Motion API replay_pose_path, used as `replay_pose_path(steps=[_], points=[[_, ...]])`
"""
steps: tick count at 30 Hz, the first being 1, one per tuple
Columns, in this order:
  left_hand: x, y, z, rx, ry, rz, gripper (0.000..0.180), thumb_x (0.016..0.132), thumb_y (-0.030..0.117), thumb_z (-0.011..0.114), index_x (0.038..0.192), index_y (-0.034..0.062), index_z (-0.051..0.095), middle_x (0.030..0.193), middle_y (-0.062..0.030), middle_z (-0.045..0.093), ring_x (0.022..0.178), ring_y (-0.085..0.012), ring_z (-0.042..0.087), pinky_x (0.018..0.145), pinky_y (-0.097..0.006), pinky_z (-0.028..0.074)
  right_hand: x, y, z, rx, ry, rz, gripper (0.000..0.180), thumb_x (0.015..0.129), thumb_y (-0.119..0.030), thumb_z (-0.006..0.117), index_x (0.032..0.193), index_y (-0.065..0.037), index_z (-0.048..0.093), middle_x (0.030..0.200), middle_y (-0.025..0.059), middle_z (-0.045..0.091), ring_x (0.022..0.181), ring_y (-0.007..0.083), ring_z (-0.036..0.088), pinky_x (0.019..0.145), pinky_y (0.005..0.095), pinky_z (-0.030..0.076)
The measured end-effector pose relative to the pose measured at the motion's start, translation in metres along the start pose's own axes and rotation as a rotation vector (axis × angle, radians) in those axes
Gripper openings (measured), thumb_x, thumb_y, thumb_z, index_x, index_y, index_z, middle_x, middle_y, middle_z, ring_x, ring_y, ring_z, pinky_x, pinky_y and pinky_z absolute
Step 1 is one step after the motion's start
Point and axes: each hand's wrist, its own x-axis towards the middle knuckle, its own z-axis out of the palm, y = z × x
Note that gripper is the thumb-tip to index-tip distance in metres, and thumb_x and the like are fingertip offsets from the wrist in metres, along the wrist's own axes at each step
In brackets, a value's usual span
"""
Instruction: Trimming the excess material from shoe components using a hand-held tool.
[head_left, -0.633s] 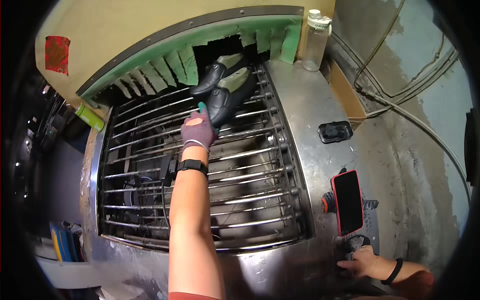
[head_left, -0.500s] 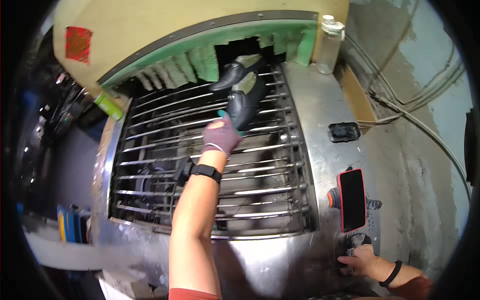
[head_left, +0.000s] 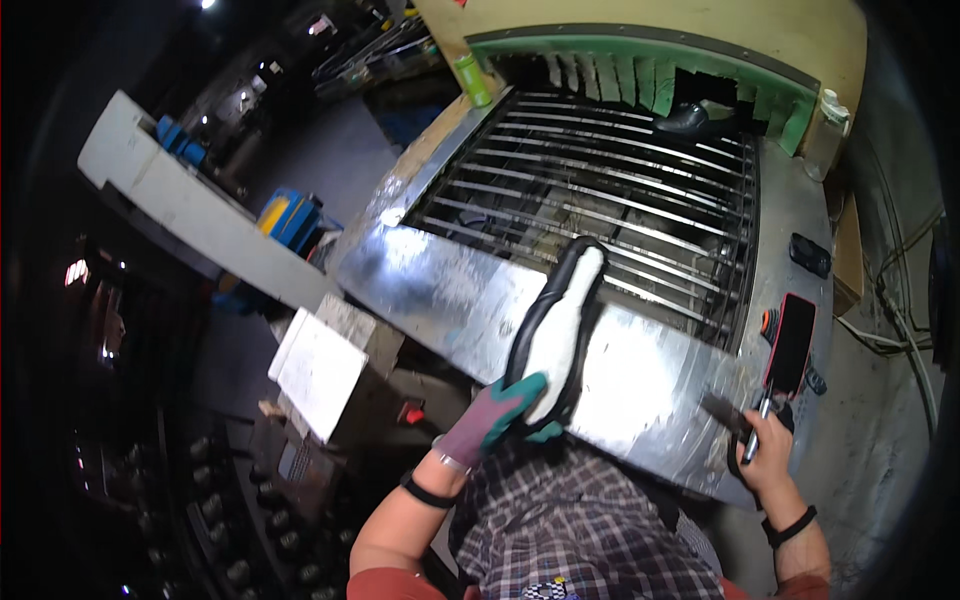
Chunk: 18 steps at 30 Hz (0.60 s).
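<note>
A black shoe (head_left: pixel 556 330) is held over the near metal ledge, its white underside turned up. My left hand (head_left: pixel 495 415), in a purple and green glove, is closed around the end nearest me. Bare, my right hand (head_left: pixel 768 455) grips a tool with a flat dark blade (head_left: pixel 725 412), perhaps a knife, at the ledge's right side. A slim silvery pen-like piece (head_left: pixel 760 425) also shows at its fingers; whether it is part of the tool I cannot tell. Another black shoe (head_left: pixel 690 120) rests on the metal bars (head_left: pixel 640 205), by the opening in the green flaps.
On the right-hand ledge lie a red-edged phone (head_left: pixel 792 343) and a small black tray (head_left: pixel 810 255). A clear bottle (head_left: pixel 828 138) stands at the back right, a green can (head_left: pixel 473 80) at the back left. A white block (head_left: pixel 318 372) sits left of the ledge.
My left hand has lifted the nearer shoe off the bars, brought it towards me and turned its underside up. My right hand now holds the bladed tool raised. The view has swung left.
</note>
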Motion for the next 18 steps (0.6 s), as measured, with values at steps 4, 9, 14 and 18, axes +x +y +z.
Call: replay_pose_path(steps=[4, 9, 14, 18], points=[[-0.109, -0.059, -0.015, -0.075, 0.089, 0.081, 0.041, 0.089, 0.016, 0.050, 0.124, -0.0058, 0.051, 0.104, -0.0184, 0.065, 0.083, -0.0247, 0.066, 0.069, -0.035, 0.055, 0.010, -0.016, -0.002, 0.007, -0.103, 0.079, 0.043, 0.069, -0.008, 0.065, 0.110, -0.006, 0.055, 0.087, 0.0173, 0.058, 0.077, 0.0383, 0.059, 0.067, 0.0420, 0.048], [-0.179, -0.149, -0.020, -0.276, 0.160, 0.066, 0.047, 0.093, 0.025, 0.053, 0.131, -0.0012, 0.046, 0.111, -0.0195, 0.064, 0.082, -0.0253, 0.066, 0.073, -0.034, 0.053, 0.018, -0.115, 0.005, 0.549, -0.319, -0.001, 0.044, 0.074, -0.008, 0.060, 0.118, -0.003, 0.054, 0.097, 0.0117, 0.062, 0.079, 0.0188, 0.060, 0.079, 0.0308, 0.049], [-0.192, -0.220, -0.022, -0.518, 0.143, 0.031, 0.047, 0.097, 0.029, 0.050, 0.131, -0.0026, 0.046, 0.120, -0.0187, 0.060, 0.101, -0.0240, 0.063, 0.086, -0.035, 0.051, -0.008, -0.195, 0.043, 1.182, -0.895, 0.311, 0.049, 0.081, -0.014, 0.074, 0.124, -0.007, 0.050, 0.100, 0.0031, 0.058, 0.091, 0.0109, 0.057, 0.082, 0.0261, 0.046], [-0.191, -0.283, -0.049, -0.468, 0.135, 0.057, 0.048, 0.091, 0.018, 0.060, 0.133, -0.0017, 0.046, 0.123, -0.0132, 0.059, 0.110, -0.0217, 0.059, 0.094, -0.034, 0.047, -0.016, -0.230, 0.065, 1.476, -1.160, 0.463, 0.048, 0.087, -0.016, 0.068, 0.128, -0.006, 0.045, 0.095, 0.0031, 0.058, 0.081, 0.0076, 0.054, 0.070, 0.0228, 0.045]])
